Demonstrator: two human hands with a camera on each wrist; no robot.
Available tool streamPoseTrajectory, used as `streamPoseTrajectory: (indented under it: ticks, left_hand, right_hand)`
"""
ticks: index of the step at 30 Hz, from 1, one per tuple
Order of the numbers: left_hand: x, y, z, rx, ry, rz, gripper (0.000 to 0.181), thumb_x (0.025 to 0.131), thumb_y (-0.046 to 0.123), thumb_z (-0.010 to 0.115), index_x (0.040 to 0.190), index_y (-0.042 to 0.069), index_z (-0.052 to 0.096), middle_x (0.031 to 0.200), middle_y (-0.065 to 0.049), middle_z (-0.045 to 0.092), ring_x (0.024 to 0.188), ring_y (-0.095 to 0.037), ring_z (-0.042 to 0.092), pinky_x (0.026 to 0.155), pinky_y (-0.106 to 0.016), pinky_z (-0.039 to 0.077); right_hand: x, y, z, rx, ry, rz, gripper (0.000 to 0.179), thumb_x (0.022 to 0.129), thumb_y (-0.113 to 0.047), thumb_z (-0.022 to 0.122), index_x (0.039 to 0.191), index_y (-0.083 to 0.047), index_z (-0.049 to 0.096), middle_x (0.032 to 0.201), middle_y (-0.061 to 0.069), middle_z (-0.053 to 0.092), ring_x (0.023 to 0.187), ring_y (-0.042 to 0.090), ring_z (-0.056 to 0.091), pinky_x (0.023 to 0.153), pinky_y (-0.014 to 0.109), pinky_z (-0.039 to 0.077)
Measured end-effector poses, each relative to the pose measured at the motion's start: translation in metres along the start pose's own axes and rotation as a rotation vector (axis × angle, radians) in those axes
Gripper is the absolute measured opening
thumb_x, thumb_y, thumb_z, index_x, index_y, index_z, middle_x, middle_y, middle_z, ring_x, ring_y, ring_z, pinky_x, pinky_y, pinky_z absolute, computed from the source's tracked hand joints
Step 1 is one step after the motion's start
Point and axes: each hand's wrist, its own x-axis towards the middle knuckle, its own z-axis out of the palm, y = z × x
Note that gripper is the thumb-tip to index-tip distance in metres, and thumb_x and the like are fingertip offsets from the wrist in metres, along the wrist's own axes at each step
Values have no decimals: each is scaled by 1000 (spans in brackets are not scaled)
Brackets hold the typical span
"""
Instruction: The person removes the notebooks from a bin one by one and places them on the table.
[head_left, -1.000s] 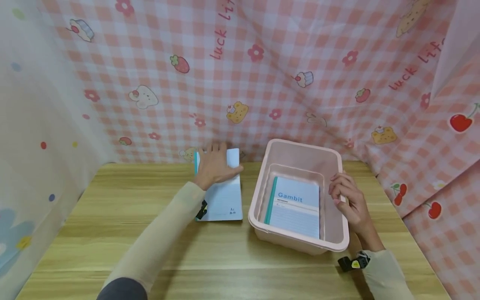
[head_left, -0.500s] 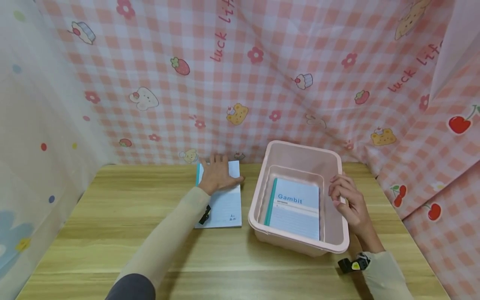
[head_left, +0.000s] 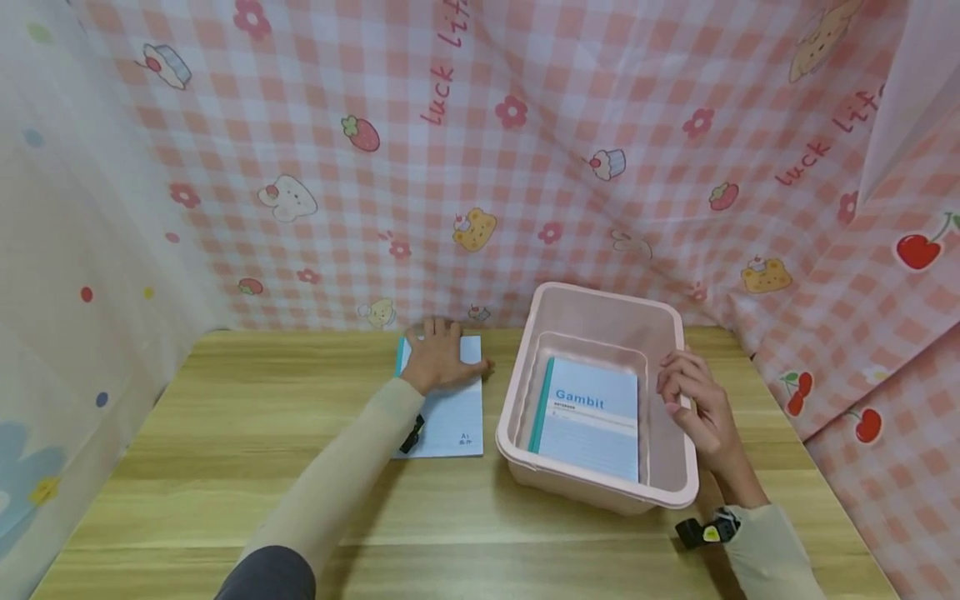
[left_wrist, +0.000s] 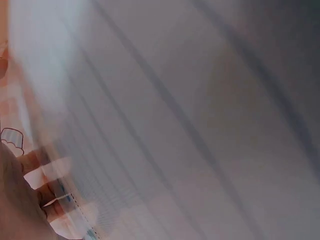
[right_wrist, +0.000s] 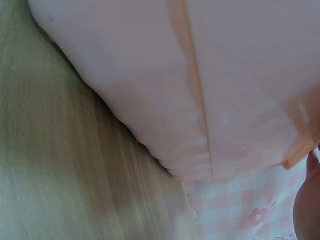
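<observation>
My left hand (head_left: 437, 358) spans the upper part of a light-blue notebook (head_left: 453, 421) with a teal spine. Its fingertips reach past the far edge and its thumb past the right edge, gripping it. The notebook lies on the table left of a pink plastic storage bin (head_left: 516, 400); its ruled cover lines fill the left wrist view close up. Curled over the bin's right rim, my right hand (head_left: 697, 404) holds it. Inside the bin lies another light-blue notebook (head_left: 588, 417), marked "Gambit", face up. The bin's outer wall (right_wrist: 135, 75) fills much of the right wrist view.
The wooden table (head_left: 247, 417) carries the bin and both notebooks. A pink checked curtain (head_left: 322, 150) hangs right behind its far edge, and a white dotted cloth (head_left: 90, 292) hangs on the left. Black camera mounts (head_left: 708, 529) sit at the wrists.
My left hand has brought its notebook down and nearer, from raised at the far end to flat on the table. My right hand and the bin have stayed in place.
</observation>
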Motion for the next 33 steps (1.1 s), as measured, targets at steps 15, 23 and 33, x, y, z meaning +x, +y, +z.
streamPoseTrajectory:
  ticks: [15,23,33]
  left_hand:
    - [-9,-1,-7,-36,-14,25,87,89,81,49,148,18,43,154,-16,41,149,-39,29,112,-78,21]
    - [-15,1,-25,-98,-2,69,86,94,73,49,159,20,32,162,-18,37,152,-40,29,115,-74,23]
    - [-25,14,-52,-191,40,159,81,96,72,46,160,24,35,162,-14,38,150,-37,34,119,-66,27]
  right_hand:
    - [1,1,1,10,-5,3,15,70,7,46,67,-6,52,85,13,56,108,32,50,118,44,23]
    - [1,0,0,3,1,18,16,67,7,45,66,-7,52,84,12,56,108,30,51,119,43,22]
    - [1,0,1,16,8,9,14,67,8,45,66,-5,51,84,13,56,109,32,51,116,43,25]
